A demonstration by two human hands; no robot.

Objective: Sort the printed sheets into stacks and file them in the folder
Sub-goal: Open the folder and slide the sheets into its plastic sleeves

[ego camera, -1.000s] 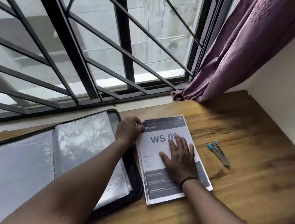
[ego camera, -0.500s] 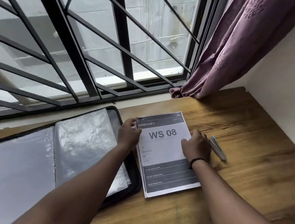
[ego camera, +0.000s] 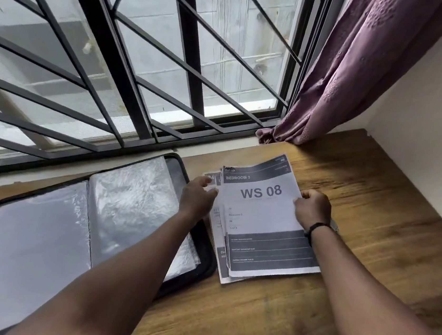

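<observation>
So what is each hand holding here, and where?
Right hand grips the top sheet by its right edge; left hand rests on the sheets' left edge.

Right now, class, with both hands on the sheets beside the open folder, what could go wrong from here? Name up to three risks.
1. The WS 08 sheet is lifted and skewed over the sheets beneath, which are already fanned out; the stack could slide apart and mix.
2. The right hand pinches only the sheet's edge, so the paper may crease.
3. The left hand rests beside the folder; loose sheets could catch on its raised rim.
</observation>
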